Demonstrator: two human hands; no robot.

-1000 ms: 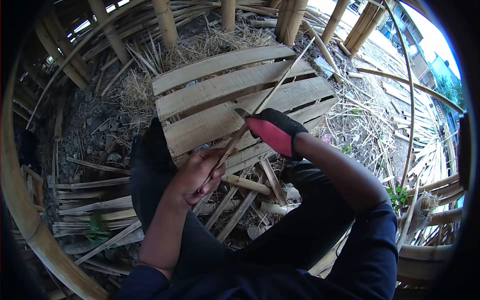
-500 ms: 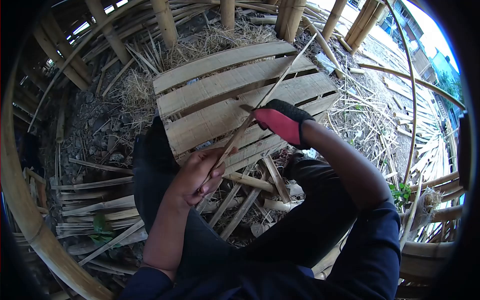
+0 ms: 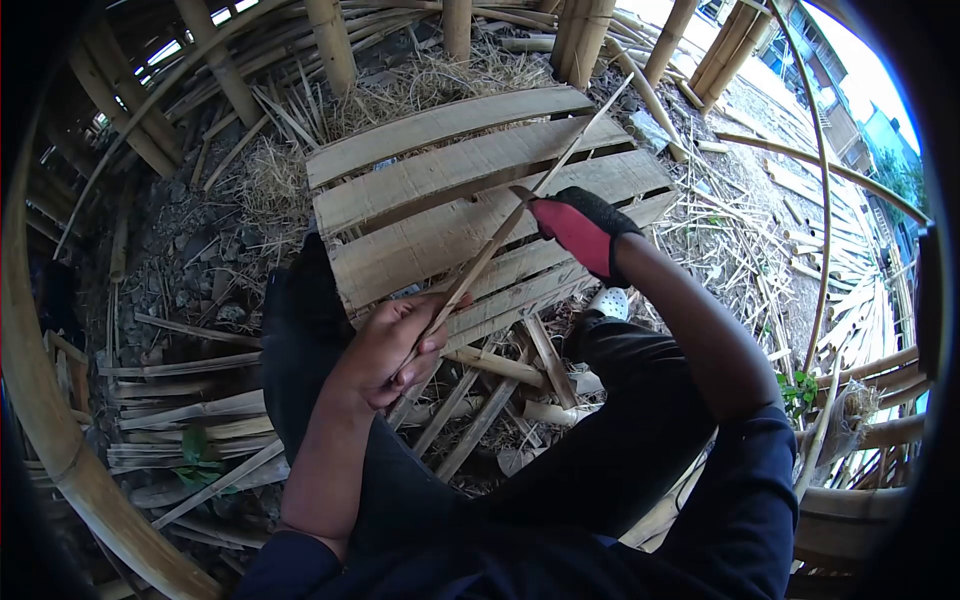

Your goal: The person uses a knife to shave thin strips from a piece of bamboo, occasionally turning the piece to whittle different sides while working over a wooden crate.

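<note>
My left hand (image 3: 385,348) is bare and closed around the near end of a thin bamboo strip (image 3: 560,160) that slants up and away to the right. My right hand (image 3: 580,230) wears a red and black glove and grips a knife whose dark blade tip (image 3: 522,193) lies against the strip, well above my left hand. Both hands hover over a panel of flat bamboo slats (image 3: 440,170) lying on the ground. My dark trouser legs fill the lower middle of the view.
Split bamboo pieces (image 3: 480,410) and shavings litter the ground under my hands. Upright bamboo poles (image 3: 330,45) stand at the back. A thick curved bamboo (image 3: 40,400) runs down the left side. More strips (image 3: 180,410) are stacked at the left, and long bent strips (image 3: 820,170) arc at the right.
My right hand with the knife has slid up along the strip, away from my left hand. My left hand has stayed nearly in place.
</note>
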